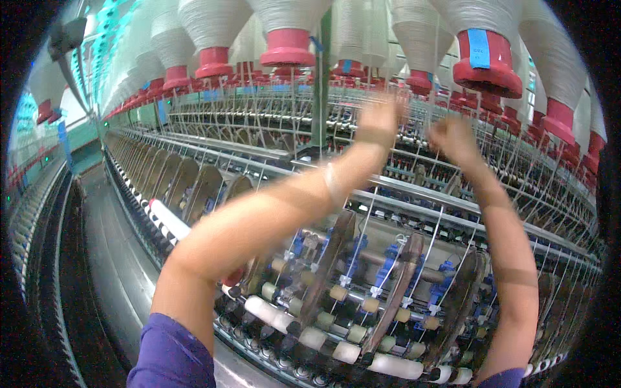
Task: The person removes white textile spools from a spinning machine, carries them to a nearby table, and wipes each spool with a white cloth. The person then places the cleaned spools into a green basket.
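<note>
Both my arms reach up over a spinning frame [388, 258], under a row of hanging white roving bobbins [424, 29] with red ends. My left hand [380, 119] is raised among the thin hanging strands, its fingers smeared by motion. My right hand [456, 139] is a little to the right and slightly lower. Its fingers look curled together; anything between them is too blurred to make out. Closest above it hangs a red bobbin end [488, 68] with a blue tape strip [479, 48].
Below my arms lie white rollers [394, 366], brown upright guards [396, 291] and blue clips [387, 268]. A long metal rail [440, 197] crosses behind them. A white tube [169, 221] rests at the left. An aisle [116, 246] runs along the far left, beside another machine.
</note>
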Available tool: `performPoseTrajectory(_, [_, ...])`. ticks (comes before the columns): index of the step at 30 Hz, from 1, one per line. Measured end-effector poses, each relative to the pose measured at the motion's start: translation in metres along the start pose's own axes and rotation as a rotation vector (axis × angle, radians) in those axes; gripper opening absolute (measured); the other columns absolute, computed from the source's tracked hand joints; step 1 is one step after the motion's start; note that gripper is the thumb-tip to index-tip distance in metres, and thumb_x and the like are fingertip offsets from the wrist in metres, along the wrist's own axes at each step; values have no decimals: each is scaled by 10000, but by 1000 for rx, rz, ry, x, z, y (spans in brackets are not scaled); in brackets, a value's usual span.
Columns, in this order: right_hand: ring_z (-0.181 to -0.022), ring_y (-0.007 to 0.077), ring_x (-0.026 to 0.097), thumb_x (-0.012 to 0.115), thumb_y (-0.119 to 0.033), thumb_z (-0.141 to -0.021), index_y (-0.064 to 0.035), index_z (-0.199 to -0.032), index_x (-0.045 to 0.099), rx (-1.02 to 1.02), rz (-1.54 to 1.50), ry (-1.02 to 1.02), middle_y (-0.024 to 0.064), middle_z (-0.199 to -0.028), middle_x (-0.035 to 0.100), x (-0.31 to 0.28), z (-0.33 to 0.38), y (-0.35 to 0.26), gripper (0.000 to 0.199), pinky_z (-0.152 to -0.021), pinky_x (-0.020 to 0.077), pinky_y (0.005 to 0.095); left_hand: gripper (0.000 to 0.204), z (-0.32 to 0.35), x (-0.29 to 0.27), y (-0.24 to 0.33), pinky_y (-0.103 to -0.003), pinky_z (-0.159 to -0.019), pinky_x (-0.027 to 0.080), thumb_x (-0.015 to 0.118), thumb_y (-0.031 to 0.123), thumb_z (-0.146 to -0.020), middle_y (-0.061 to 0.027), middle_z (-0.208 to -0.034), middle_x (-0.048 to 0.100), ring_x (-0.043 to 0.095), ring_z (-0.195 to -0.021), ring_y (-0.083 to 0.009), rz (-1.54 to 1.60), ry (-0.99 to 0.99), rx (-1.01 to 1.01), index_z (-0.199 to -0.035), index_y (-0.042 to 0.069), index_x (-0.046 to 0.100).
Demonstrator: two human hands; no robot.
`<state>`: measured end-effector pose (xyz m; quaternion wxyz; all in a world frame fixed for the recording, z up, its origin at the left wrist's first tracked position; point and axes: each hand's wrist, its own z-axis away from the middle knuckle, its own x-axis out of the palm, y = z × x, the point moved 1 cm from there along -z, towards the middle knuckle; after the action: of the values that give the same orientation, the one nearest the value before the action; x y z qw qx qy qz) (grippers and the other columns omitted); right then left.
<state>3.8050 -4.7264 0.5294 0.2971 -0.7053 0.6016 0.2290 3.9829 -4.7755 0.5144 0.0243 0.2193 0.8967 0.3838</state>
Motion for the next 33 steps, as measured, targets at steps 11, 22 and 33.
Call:
performPoseTrajectory(11, [-1083, 286, 501, 302, -578, -877, -30, -1148, 540, 126, -52, -509, 208, -1159, 534, 61, 74, -1, 656, -943, 337, 400, 118, 74, 11, -107, -340, -583, 489, 577, 112, -775, -157, -749, 630, 606, -645, -236, -758, -682, -267, -822, 33, 652])
performPoseTrajectory(22, [-413, 56, 288, 135, -663, -852, 40, -769, 562, 893, -1656, -603, -30, -528, 394, 65, 129, -79, 827, -321, 207, 150, 215, 143, -46, -27, -351, -723, 436, 462, 4, -776, -111, -743, 541, 548, -749, -220, -183, -317, 682, -564, -32, 463])
performPoseTrajectory(33, [-369, 32, 306, 682, -155, -772, -2, -796, 645, 693, -1062, -40, 6, -582, 556, 56, 141, -75, 159, -328, 187, 181, 309, 132, -49, -56, -208, -520, 350, 621, 279, -814, -42, -735, 541, 481, -628, -105, 82, -587, -630, -902, -17, 610])
